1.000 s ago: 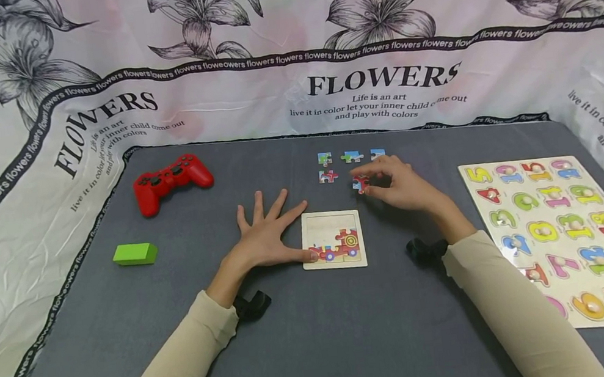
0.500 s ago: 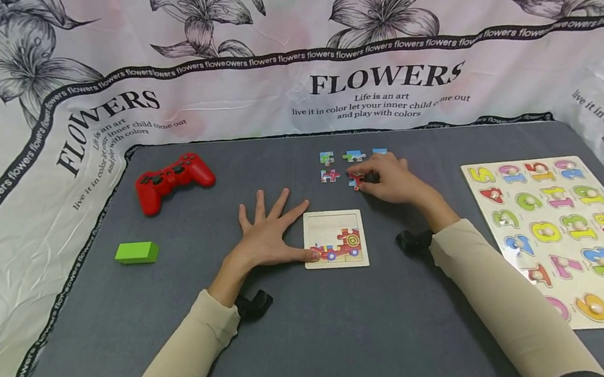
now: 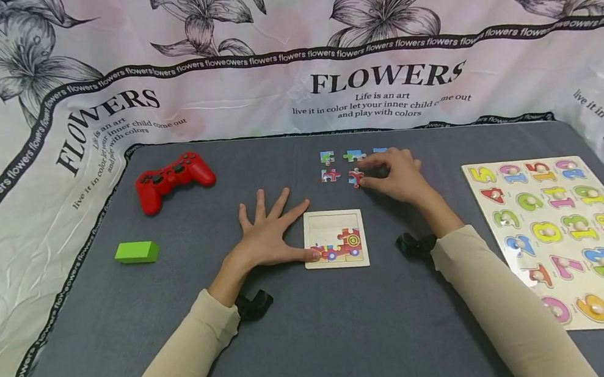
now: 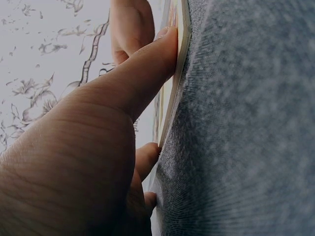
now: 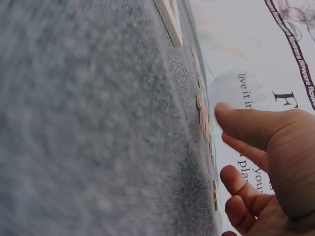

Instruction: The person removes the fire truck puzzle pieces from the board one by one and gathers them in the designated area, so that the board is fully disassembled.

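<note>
My left hand (image 3: pixel 267 241) lies spread on the cloth, its thumb resting on the lower left corner of a small wooden puzzle board (image 3: pixel 333 219). A partly filled train picture shows along the board's lower half. In the left wrist view the thumb (image 4: pixel 147 64) presses on the board's edge. My right hand (image 3: pixel 397 175) hovers beside a red and blue jigsaw piece (image 3: pixel 355 178) that lies on the table. Thumb and forefinger are parted, and in the right wrist view the thumb (image 5: pixel 246 120) stands off the pieces. Another red piece (image 3: pixel 330 175) lies just left of it.
Behind lie a green-blue piece (image 3: pixel 327 157), a second one (image 3: pixel 354 155) and a blue one (image 3: pixel 379 150) partly covered by my right hand. A red game controller (image 3: pixel 174 180) and green block (image 3: pixel 137 252) are at left; a large number puzzle board (image 3: pixel 566 234) is at right.
My right hand has set the red and blue piece down slightly to the left, let go, and drawn back a little to the right. The left hand stays put.
</note>
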A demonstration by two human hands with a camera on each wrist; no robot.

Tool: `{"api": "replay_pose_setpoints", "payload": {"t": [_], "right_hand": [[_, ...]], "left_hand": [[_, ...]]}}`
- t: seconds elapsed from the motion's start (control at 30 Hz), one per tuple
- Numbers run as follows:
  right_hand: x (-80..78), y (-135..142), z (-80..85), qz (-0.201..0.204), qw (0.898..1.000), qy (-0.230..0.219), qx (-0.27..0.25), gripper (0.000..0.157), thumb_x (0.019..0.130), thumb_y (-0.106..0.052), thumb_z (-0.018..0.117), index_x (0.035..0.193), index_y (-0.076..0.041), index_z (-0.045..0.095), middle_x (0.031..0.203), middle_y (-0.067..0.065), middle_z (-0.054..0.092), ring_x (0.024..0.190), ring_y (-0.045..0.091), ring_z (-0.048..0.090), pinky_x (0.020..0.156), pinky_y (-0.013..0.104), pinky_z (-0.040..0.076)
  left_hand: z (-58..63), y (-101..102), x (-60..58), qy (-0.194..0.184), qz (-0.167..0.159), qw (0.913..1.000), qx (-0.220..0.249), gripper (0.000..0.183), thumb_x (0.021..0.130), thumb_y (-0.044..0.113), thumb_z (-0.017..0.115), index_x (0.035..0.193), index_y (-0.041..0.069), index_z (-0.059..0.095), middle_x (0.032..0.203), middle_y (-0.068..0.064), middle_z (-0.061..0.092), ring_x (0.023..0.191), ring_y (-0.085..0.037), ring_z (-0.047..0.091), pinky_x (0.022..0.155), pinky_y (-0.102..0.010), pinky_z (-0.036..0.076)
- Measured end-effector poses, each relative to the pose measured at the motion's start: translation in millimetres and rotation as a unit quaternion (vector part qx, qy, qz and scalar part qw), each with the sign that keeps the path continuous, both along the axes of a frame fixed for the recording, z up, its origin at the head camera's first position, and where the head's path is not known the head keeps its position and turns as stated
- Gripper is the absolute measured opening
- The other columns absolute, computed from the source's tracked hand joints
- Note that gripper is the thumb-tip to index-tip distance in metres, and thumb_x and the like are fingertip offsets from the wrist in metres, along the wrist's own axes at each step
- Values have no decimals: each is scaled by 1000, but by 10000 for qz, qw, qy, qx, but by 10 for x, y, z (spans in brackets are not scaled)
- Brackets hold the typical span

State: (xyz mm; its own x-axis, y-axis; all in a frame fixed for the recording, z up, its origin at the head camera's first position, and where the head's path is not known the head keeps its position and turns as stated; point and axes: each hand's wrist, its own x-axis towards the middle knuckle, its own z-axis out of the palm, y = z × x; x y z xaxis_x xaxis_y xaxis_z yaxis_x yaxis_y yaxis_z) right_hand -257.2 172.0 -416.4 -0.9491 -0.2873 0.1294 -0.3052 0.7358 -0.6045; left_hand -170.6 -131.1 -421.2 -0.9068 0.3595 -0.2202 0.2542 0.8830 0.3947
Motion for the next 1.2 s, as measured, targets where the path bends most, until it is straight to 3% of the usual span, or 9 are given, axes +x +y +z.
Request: {"api": "replay_pose_setpoints", "payload": {"t": [0.3, 0.57, 1.2], "right_hand": [[29, -91, -30, -443, 9987, 228, -98, 40, 84, -33, 82, 118, -12, 76, 115, 16, 72, 106, 40, 46, 89, 63, 24], [59, -130, -64, -767, 9969, 134, 48, 41, 84, -33, 84, 118, -11, 77, 120, 18, 65, 109, 41, 42, 93, 62, 21], [22, -125, -60, -732, 9968, 143, 271, 40, 87, -36, 81, 120, -14, 76, 114, 20, 62, 106, 40, 41, 90, 62, 21]], "left_hand": [[4, -12, 0, 26, 5, 10000, -21, 109, 71, 77, 74, 161, 43, 23, 174, 2, -4, 155, -43, -24, 113, -76, -18], [4, -5, -3, 38, -35, 10000, 17, 108, 71, 76, 74, 161, 42, 24, 174, 2, -3, 155, -43, -23, 113, -76, -18], [7, -13, 2, -7, -6, 10000, 26, 108, 71, 76, 74, 161, 42, 24, 174, 2, -3, 155, -43, -23, 113, -75, -18]]}}
